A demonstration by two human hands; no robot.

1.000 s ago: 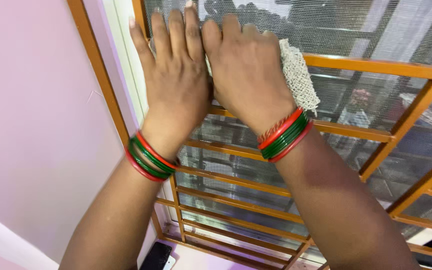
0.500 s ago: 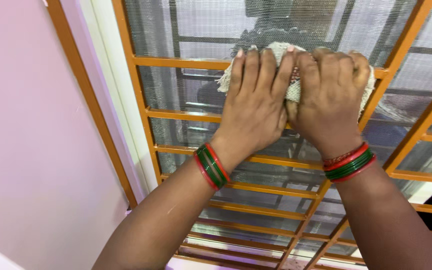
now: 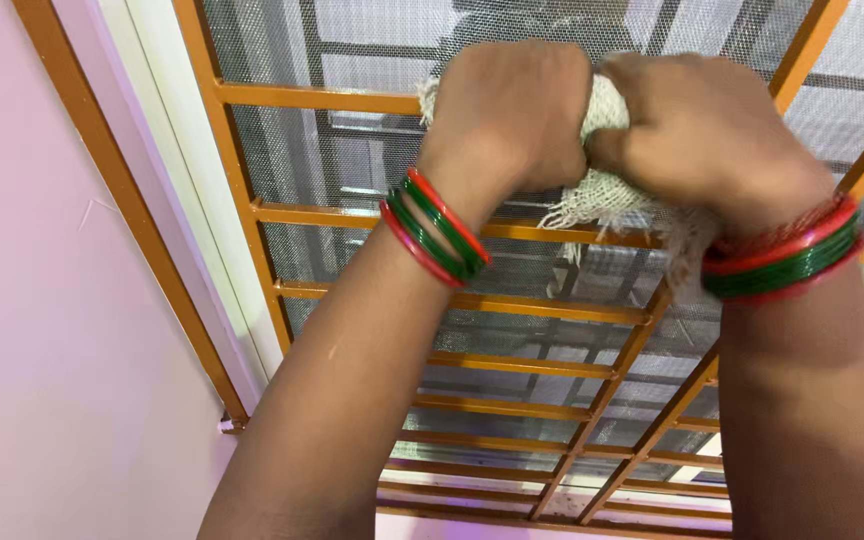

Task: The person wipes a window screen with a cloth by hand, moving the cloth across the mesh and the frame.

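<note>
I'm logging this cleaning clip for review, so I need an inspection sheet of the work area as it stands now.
Surface: orange window grille with horizontal bars, grey mesh screen behind it.
Job's things: white net cloth, bunched, frayed edge hanging over a bar.
Clutter: nothing seen.
Grippers: left hand and right hand both clenched on the cloth; red and green bangles on each wrist.
Cables: nothing seen.
Surroundings: pink wall at left, white window frame beside the grille.

Soft daylight comes through the window mesh (image 3: pixel 372 160), leaving the near forearms shaded. The right hand (image 3: pixel 702 125) is smeared by motion blur; the pink wall (image 3: pixel 62 380) is evenly lit, without glare.
</note>
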